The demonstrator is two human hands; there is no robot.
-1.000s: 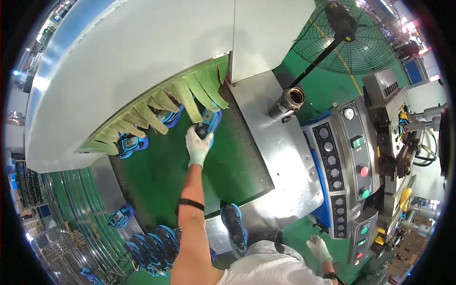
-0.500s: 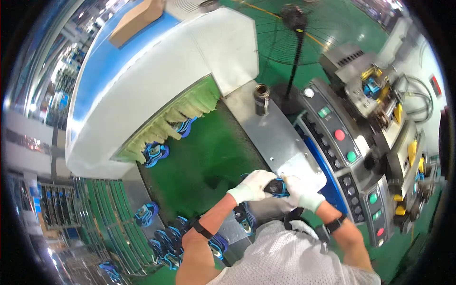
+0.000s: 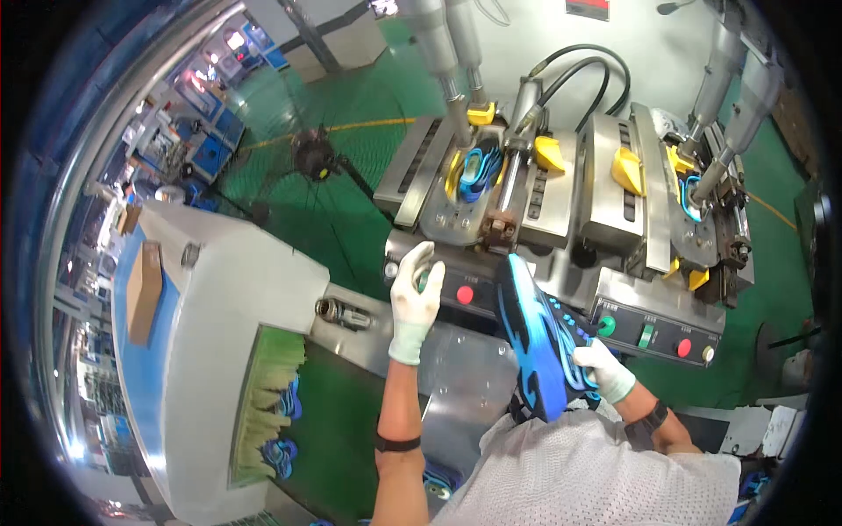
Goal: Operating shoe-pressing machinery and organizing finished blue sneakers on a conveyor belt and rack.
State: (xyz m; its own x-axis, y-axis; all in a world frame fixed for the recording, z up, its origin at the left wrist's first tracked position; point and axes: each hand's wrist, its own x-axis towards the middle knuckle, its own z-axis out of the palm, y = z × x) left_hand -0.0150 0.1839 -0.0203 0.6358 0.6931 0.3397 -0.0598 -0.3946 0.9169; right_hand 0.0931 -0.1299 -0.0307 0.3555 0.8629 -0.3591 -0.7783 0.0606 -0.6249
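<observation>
A gloved right hand (image 3: 603, 370) grips a blue-and-black shoe (image 3: 545, 340) by its upper; it looks light, the sole springy, the upper soft, the sole's edges likely the surest hold. Farther left, the empty left hand (image 3: 415, 294), fingers parted, nears a control panel (image 3: 482, 287).

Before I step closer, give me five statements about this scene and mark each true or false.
1. The right hand holds a blue-and-black sports shoe. True.
2. Both hands hold shoes. False: the left hand is empty and open.
3. Another blue shoe sits in the left machine station. True.
4. No box is in view. False: a cardboard box lies on top of the white machine.
5. A pedestal fan stands left of that station. True.
</observation>
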